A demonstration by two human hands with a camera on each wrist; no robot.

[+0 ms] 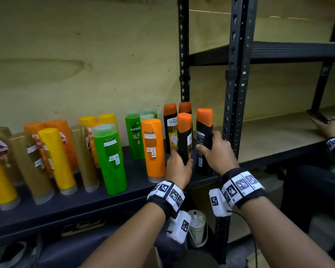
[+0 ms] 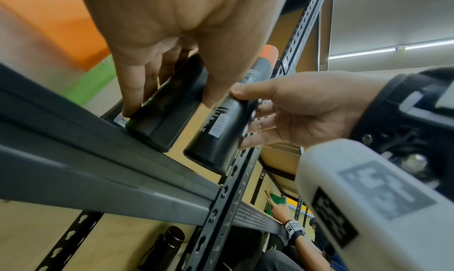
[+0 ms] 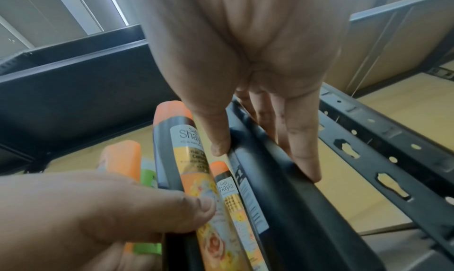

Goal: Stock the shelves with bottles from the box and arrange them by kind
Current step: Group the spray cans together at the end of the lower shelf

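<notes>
Each of my hands grips one black bottle with an orange cap at the right end of the dark shelf [image 1: 128,192]. My left hand [image 1: 180,158] wraps the lower body of the left black bottle [image 1: 184,132] [image 2: 159,108] [image 3: 189,158]. Beside the rack upright, my right hand [image 1: 208,142] [image 3: 266,161] holds the right black bottle [image 1: 204,130] [image 2: 218,131] [image 3: 270,178] at mid height. Two more black bottles [image 1: 170,124] of the same kind stand upright just behind them. My left hand [image 2: 169,104] has its thumb on one side and its fingers on the other.
Orange [image 1: 154,147], green [image 1: 110,157], yellow [image 1: 56,159] and gold [image 1: 29,165] bottles fill the shelf to the left in rows. The black rack upright [image 1: 238,74] stands right of my hands. Another person's hand [image 1: 333,126] with a phone rests on the neighbouring wooden shelf [image 1: 275,132].
</notes>
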